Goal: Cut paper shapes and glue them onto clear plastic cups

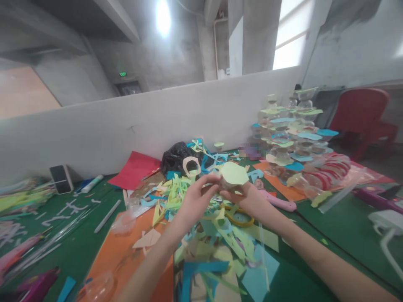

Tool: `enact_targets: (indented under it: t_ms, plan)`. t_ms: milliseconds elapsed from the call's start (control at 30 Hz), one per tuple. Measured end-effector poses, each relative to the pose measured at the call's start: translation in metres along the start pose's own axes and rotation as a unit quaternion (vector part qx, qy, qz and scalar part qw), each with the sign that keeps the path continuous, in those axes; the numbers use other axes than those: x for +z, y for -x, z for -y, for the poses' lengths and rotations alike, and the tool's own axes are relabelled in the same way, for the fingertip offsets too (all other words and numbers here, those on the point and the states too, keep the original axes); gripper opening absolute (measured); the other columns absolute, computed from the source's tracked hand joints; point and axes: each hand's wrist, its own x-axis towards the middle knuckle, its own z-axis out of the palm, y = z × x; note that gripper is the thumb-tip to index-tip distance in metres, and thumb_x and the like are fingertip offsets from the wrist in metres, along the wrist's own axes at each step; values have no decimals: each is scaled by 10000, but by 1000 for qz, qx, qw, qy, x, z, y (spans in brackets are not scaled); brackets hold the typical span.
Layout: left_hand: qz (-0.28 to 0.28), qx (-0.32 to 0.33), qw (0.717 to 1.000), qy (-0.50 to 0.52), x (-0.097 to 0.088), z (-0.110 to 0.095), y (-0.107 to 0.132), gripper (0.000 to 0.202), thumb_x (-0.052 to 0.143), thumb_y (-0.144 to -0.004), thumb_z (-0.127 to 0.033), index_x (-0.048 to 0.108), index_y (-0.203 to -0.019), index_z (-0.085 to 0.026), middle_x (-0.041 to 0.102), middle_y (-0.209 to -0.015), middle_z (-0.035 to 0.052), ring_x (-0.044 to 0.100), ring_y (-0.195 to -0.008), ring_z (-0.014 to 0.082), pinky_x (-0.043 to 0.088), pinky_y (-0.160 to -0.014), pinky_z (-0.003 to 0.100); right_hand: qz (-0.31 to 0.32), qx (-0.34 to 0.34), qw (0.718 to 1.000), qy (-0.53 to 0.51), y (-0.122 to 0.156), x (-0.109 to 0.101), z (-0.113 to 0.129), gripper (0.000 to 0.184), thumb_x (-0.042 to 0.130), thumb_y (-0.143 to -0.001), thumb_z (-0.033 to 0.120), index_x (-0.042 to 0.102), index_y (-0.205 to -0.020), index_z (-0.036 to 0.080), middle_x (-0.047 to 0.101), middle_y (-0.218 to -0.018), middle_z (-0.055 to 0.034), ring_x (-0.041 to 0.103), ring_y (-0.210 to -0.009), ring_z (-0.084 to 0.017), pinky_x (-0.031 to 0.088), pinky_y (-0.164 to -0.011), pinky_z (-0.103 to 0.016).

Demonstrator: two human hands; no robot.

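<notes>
Both my hands meet above a heap of coloured paper scraps (201, 218) on the green table (340, 222). My left hand (197, 199) is curled, its fingers pinched on the side of a small clear cup capped with a pale green paper disc (233, 173). My right hand (248, 197) grips the same cup from below and the right, fingers closed round it. The cup's body is mostly hidden by my fingers.
A stack of paper-capped clear cups (292, 134) rises at the right. A black bag (176, 158), red sheet (134, 170), orange sheet (126, 251), glue stick (92, 183), phone (60, 179), pink cutter (278, 202) and yellow tape ring (239, 216) lie about. A white partition (126, 126) backs the table; a red chair (362, 113) stands right.
</notes>
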Motion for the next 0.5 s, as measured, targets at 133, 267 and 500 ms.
enact_targets:
  t_ms: [133,267,500]
  plan:
    - [-24,-4,999,-26,-4,3,-1,212,568,-890,-371,624,-1025,-218,680,-1108,62,658,-1044,195,515,-941,345,-23,-11,998,54,-4,-12,5,408,678,-776,395,595,-1130,210,721,-1039,-79,678,-909,-247,540,-816,-392]
    - [-44,-33,998,-27,-9,0,-3,224,555,-894,-413,629,-980,-221,689,-1064,65,655,-1043,212,511,-946,363,-67,-22,990,119,-9,-37,11,448,673,-783,466,606,-1145,211,712,-1067,-91,663,-975,-271,518,-873,-423]
    - [-34,-72,995,-53,-16,9,-5,236,522,-886,-432,634,-927,-228,694,-976,53,665,-996,230,512,-904,358,-156,47,958,237,-13,-91,20,390,684,-784,507,679,-1065,237,742,-985,-85,690,-869,-298,550,-754,-415]
